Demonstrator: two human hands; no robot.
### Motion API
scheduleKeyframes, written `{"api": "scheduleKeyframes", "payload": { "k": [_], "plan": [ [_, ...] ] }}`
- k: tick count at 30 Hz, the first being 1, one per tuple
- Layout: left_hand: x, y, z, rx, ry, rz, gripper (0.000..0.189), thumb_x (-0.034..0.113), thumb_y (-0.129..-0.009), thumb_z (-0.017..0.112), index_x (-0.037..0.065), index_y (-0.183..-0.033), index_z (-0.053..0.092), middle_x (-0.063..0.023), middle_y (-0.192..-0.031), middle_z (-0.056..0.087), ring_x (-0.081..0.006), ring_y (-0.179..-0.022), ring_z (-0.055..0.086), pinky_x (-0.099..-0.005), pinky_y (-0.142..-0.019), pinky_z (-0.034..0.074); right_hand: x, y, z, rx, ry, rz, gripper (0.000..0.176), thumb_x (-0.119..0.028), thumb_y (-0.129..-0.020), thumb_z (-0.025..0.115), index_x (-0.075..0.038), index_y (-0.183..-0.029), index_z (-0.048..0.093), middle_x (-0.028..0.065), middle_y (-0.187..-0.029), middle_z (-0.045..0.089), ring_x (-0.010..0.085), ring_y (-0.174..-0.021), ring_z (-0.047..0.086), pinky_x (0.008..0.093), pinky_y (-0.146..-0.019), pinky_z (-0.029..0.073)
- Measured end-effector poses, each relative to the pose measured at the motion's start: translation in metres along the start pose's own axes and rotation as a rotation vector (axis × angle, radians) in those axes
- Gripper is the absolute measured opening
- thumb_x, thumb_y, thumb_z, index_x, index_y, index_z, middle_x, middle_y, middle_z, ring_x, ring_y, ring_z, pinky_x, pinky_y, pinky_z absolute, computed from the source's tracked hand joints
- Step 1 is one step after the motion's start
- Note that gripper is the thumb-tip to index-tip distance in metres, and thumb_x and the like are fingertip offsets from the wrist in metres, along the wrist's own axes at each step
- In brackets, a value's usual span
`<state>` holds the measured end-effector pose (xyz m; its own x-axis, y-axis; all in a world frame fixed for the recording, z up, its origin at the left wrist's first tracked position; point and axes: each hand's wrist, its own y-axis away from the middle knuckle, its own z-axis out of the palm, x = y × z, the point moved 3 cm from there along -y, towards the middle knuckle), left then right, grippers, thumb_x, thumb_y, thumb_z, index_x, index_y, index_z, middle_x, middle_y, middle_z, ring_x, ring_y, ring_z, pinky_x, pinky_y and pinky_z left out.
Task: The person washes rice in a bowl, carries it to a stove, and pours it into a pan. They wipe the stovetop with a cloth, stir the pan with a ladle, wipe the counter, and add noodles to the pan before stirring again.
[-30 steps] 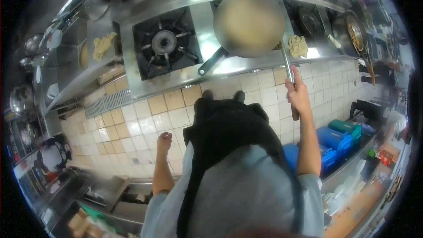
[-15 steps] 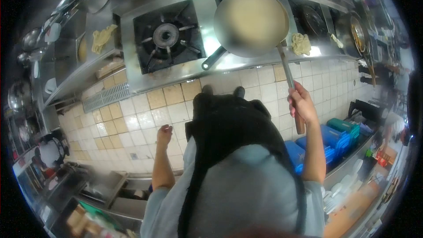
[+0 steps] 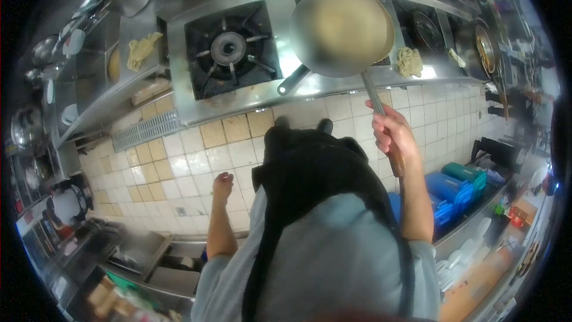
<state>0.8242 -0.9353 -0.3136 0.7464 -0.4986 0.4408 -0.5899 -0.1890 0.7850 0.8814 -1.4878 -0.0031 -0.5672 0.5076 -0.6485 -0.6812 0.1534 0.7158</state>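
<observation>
"Holding what, that right hand?"

"A long handle, metal along its upper stretch and brown at the lower end. The fingers wrap around it, so the grip is full."

"Where does its far end go?"

"Up to the near edge of a wide pan. I cannot tell what it joins there. A second rim shows past the pan's right side."

"And the pan itself?"

"Over the stove, to the right of a burner. Its black handle points down and left. The middle is blurred, so I cannot name any contents."

"What about the left hand?"

"Low, over the tiled floor, well apart from the stove. Its fingers curl in; how tightly that grip closes, I cannot tell."

"What lies near the pan?"

"A crumpled cloth, just to its right on the stove. Another pale cloth shows well left of the burner. Blue bins stand to the right of the right forearm, a green bin beside them."
</observation>
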Motion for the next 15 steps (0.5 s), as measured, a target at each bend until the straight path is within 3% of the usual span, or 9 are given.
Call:
{"api": "scheduleKeyframes", "payload": {
  "k": [10,12,15],
  "plan": [
    [0.019,0.011,-0.006,-0.009,-0.037,0.025,0.039,0.029,-0.091,0.066,0.003,-0.119,0.061,-0.0076,-0.090,0.067,-0.0155,-0.075,0.065,-0.0286,-0.056,0.049,0.012,0.001,-0.013,0.044,0.256,-0.112,0.042,-0.007,-0.091,0.059,0.000,-0.131,0.048,-0.0009,-0.065,0.048,0.0082,-0.039,0.044,0.0251,-0.034,0.037],
    [0.025,0.012,-0.001,-0.006,0.007,0.024,0.042,0.027,-0.091,0.068,-0.002,-0.120,0.061,-0.0099,-0.089,0.069,-0.0143,-0.070,0.062,-0.0273,-0.065,0.051,0.012,0.006,-0.015,0.071,0.300,-0.111,0.046,-0.006,-0.091,0.058,-0.001,-0.135,0.046,-0.0005,-0.064,0.048,0.0082,-0.039,0.044,0.0249,-0.034,0.037],
    [0.034,0.013,0.003,0.003,-0.008,0.042,0.041,0.025,-0.091,0.067,-0.003,-0.120,0.060,-0.0098,-0.089,0.069,-0.0142,-0.070,0.062,-0.0275,-0.065,0.051,0.015,0.011,-0.018,0.092,0.366,-0.114,0.052,-0.007,-0.091,0.058,-0.001,-0.140,0.043,-0.0003,-0.062,0.048,0.0083,-0.038,0.044,0.0246,-0.034,0.036]
  ]
}}
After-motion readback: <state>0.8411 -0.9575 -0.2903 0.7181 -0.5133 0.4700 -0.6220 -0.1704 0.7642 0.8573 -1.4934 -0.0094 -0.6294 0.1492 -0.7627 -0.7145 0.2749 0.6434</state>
